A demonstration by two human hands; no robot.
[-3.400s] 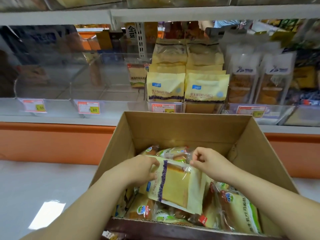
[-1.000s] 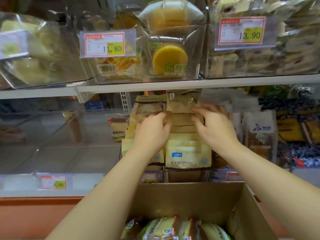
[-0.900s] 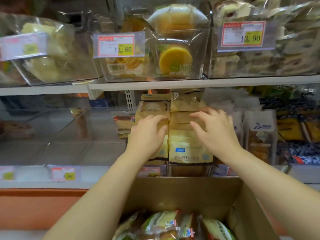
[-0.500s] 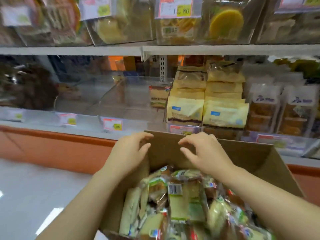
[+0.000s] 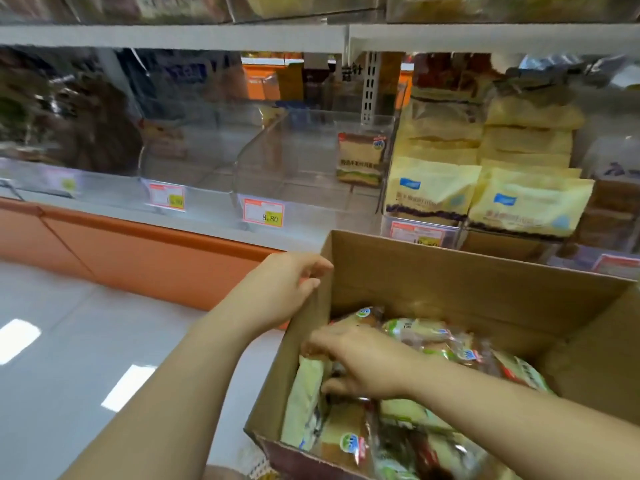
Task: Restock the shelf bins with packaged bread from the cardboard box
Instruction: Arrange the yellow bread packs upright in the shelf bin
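Observation:
The open cardboard box (image 5: 450,271) sits low at the right, packed with several packaged breads (image 5: 426,336) in clear and pale yellow wrappers. My right hand (image 5: 363,362) reaches into the box's left side, and its fingers and thumb curl round the top of a pale yellow bread package (image 5: 304,396) standing against the left wall. Outside the box, my left hand (image 5: 284,289) has loosely bent fingers touching the rim near the far left corner. Behind the box, a clear shelf bin (image 5: 298,168) holds a single bread pack (image 5: 360,161) at its back.
To the right, two bins are stacked full of yellow bread bags (image 5: 433,188). Further clear bins with price tags (image 5: 263,213) run along the shelf to the left. An orange base strip (image 5: 138,251) borders the pale floor. Another shelf hangs overhead.
Both hands left the yellow bags on the shelf and came down to the box. The right hand went in among the packs, the left moved to the rim. The view swung down and left.

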